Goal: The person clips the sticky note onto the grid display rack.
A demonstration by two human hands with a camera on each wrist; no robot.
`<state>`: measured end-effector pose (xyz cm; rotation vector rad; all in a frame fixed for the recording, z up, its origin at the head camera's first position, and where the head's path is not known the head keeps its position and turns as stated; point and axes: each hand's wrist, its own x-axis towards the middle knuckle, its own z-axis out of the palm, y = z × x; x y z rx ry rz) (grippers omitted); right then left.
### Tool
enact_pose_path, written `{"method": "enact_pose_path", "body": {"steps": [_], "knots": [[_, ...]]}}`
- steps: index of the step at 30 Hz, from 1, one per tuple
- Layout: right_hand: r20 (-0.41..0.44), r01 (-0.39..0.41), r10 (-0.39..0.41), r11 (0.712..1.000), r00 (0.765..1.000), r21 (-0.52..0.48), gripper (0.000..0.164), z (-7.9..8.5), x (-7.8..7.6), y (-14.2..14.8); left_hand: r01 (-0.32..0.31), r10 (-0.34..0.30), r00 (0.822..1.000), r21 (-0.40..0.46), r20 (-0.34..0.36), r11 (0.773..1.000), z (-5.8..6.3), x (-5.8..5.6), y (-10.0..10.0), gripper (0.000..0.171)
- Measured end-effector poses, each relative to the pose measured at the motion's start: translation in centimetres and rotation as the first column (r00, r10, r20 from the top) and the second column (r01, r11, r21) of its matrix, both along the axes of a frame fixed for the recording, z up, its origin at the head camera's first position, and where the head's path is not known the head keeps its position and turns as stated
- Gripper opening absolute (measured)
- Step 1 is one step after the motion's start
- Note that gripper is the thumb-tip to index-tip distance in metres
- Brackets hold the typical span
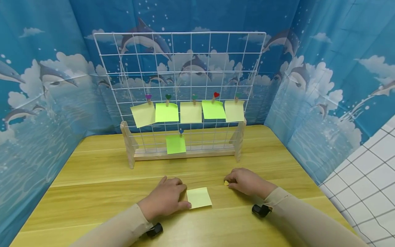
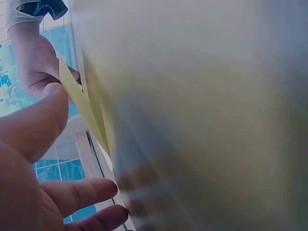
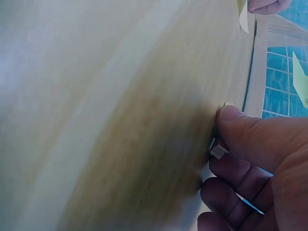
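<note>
A pale yellow sticky note point(image 1: 199, 198) lies on the table, one edge lifted off the surface. Beside it is my left hand point(image 1: 166, 197); the thumb touches the note's near left edge, while the other fingers point(image 2: 82, 196) reach out loosely over the tabletop. To the right of the note, my right hand point(image 1: 248, 181) pinches a small wooden clothespin point(image 3: 219, 152) between thumb and fingers, close to the table. A yellow heart point(image 1: 226, 183) decorates this clothespin. Most of the clothespin is hidden by the fingers.
Behind the hands, a white wire grid point(image 1: 182, 33) stands upright in a wooden base point(image 1: 213, 153). Several yellow and green notes hang in a row from heart clothespins; a lower green note point(image 1: 176, 144) hangs below them. Dolphin-print curtains point(image 1: 308, 68) surround the wooden table point(image 1: 92, 192).
</note>
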<state>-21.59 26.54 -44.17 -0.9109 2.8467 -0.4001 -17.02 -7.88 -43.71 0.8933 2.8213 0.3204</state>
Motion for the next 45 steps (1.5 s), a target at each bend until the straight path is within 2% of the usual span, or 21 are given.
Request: {"method": "enact_pose_path", "body": {"steps": [8, 14, 25, 38, 45], "knots": [[0.015, 0.031, -0.031, 0.999, 0.999, 0.011, 0.024, 0.02, 0.15, -0.09, 0.018, -0.018, 1.000, 0.017, 0.003, 1.000, -0.23, 0.09, 0.18, 0.075], [0.019, 0.037, -0.038, 0.999, 0.999, 0.004, 0.025, -0.23, 0.07, 0.02, 0.041, -0.041, 0.999, 0.015, 0.000, 0.999, -0.30, -0.01, 0.29, 0.085], [0.027, 0.044, -0.043, 0.999, 0.999, -0.016, 0.019, -0.42, 0.11, 0.05, 0.016, -0.016, 1.000, 0.018, -0.003, 1.000, 0.04, 0.14, 0.43, 0.076], [0.084, 0.079, -0.076, 0.996, 0.994, -0.043, 0.015, -0.30, 0.10, 0.04, 0.035, -0.052, 0.992, 0.149, 0.115, 0.988, 0.23, 0.12, 0.55, 0.046], [0.095, 0.094, -0.090, 0.995, 0.991, -0.040, 0.014, -0.35, 0.10, 0.05, -0.009, -0.043, 0.974, 0.224, 0.224, 0.975, 0.15, 0.19, 0.64, 0.038]]}}
